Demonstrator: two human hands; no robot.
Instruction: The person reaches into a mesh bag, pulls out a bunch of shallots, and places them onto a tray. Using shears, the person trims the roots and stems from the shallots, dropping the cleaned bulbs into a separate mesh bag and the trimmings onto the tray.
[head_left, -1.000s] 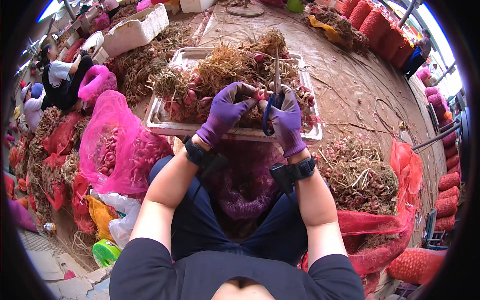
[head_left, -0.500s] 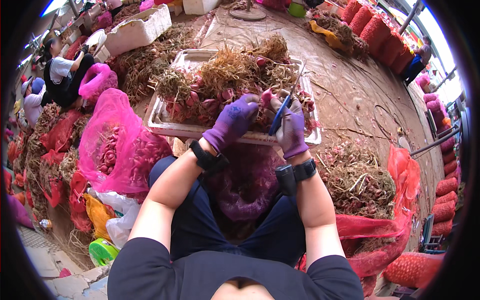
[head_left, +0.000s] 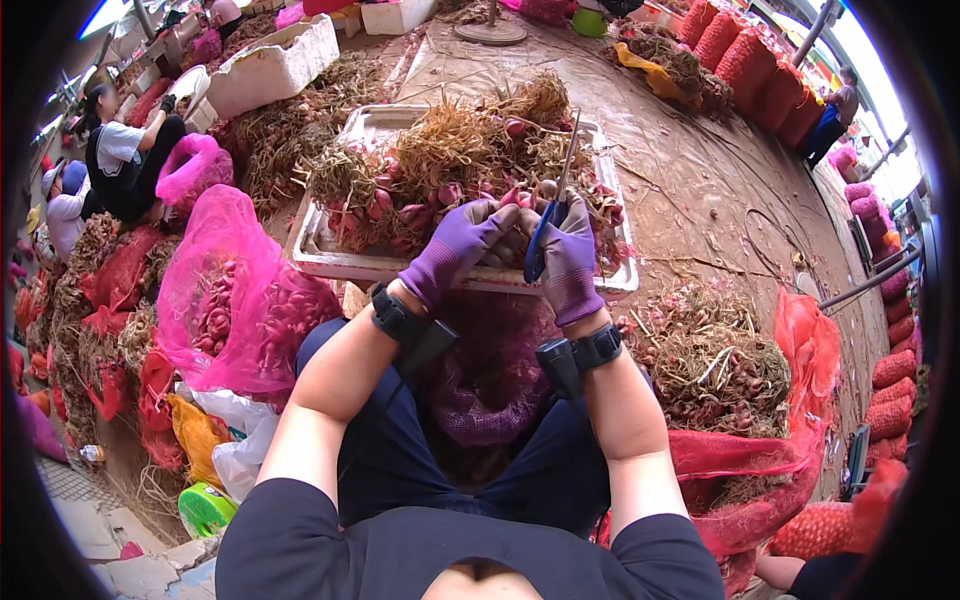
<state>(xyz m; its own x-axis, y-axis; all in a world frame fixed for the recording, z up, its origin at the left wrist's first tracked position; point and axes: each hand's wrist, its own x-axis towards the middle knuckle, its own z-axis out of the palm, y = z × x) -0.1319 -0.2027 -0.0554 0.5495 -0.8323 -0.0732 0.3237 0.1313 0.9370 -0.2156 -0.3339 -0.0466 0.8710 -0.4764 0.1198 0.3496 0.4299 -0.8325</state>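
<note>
My left hand (head_left: 463, 240), in a purple glove, is closed, its fingertips pinched at a pink-red shallot (head_left: 512, 197). My right hand (head_left: 566, 240), gloved in purple and grey, is wrapped round blue-handled scissors (head_left: 540, 240) with the long blade pointing up and away. Its fingertips meet those of the left hand beside the shallot, and part of the grip is hidden. Both hands are above the near edge of a white foam tray (head_left: 340, 262). Heaped in it are shallots with dry, straw-coloured stalks (head_left: 455, 145).
A purple mesh bag (head_left: 480, 415) sits between my knees. To the left stands a pink mesh bag (head_left: 215, 300) of shallots; to the right lies a stalk pile (head_left: 715, 365) beside red netting (head_left: 740, 455). A person (head_left: 125, 150) sits at far left. At lower right another person's arm (head_left: 785, 570) shows.
My hands have come together: the left fingertips now meet the right at the shallot. The right hand and scissors have shifted slightly left. Another person's arm has entered at lower right.
</note>
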